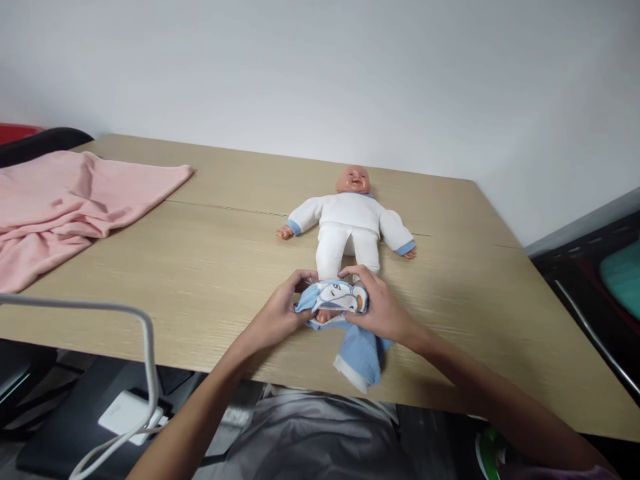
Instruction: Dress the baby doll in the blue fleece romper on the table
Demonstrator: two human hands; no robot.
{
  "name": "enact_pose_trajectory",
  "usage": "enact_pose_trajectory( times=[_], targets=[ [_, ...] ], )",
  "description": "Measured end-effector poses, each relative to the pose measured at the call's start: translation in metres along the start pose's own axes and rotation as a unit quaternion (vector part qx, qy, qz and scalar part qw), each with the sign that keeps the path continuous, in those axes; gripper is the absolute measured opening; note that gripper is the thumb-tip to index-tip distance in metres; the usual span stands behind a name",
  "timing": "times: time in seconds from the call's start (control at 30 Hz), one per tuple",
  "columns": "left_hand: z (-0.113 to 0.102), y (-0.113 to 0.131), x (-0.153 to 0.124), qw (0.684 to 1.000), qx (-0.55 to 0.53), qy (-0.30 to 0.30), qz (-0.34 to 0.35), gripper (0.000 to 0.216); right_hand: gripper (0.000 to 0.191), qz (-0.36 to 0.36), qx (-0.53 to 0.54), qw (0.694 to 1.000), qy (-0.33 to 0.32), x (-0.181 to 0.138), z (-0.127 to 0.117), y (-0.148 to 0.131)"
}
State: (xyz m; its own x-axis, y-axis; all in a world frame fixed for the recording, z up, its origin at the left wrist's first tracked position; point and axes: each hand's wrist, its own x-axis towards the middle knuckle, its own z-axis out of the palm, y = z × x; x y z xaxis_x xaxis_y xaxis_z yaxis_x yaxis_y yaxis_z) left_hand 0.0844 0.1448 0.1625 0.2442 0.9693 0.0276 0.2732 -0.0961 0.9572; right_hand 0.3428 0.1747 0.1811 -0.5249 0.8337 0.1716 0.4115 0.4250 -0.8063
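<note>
A baby doll (349,215) lies on its back on the wooden table, its head toward the wall and its arms spread. It wears a white top with blue cuffs and white leggings. Blue doll pants (361,353) with a white cartoon print are gathered around one of its feet, and toes (324,317) show at the opening. My left hand (284,310) pinches the bunched edge on the left. On the right, my right hand (383,305) grips the same cloth. One pant leg with a white cuff droops toward the table's front edge. The doll's other foot is hidden.
A rumpled pink blanket (80,200) covers the table's left end. At the lower left, a white cable (149,340) loops in front of the table near a white charger (127,415) on a black seat. A dark chair (590,287) stands at the right.
</note>
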Motion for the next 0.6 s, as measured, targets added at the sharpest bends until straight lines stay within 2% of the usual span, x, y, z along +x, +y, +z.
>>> enact_pose_trajectory(
  times=[0.13, 0.23, 0.47, 0.6],
  targets=[
    [0.000, -0.006, -0.003, 0.999, -0.016, -0.030, -0.002, 0.065, 0.071, 0.026, 0.015, 0.999, -0.021, -0.002, 0.002, -0.001],
    [-0.001, -0.005, -0.004, 0.999, -0.008, -0.046, 0.007, 0.067, 0.071, 0.014, 0.011, 0.999, -0.028, -0.001, 0.001, 0.002],
    [-0.016, 0.007, 0.003, 0.988, 0.129, -0.059, 0.064, 0.019, 0.037, -0.070, -0.081, 0.993, -0.043, 0.015, -0.014, 0.012],
    [-0.029, 0.010, 0.017, 0.980, 0.133, -0.083, 0.119, 0.019, 0.020, -0.110, -0.121, 0.982, -0.091, 0.029, -0.028, 0.010]
  ],
)
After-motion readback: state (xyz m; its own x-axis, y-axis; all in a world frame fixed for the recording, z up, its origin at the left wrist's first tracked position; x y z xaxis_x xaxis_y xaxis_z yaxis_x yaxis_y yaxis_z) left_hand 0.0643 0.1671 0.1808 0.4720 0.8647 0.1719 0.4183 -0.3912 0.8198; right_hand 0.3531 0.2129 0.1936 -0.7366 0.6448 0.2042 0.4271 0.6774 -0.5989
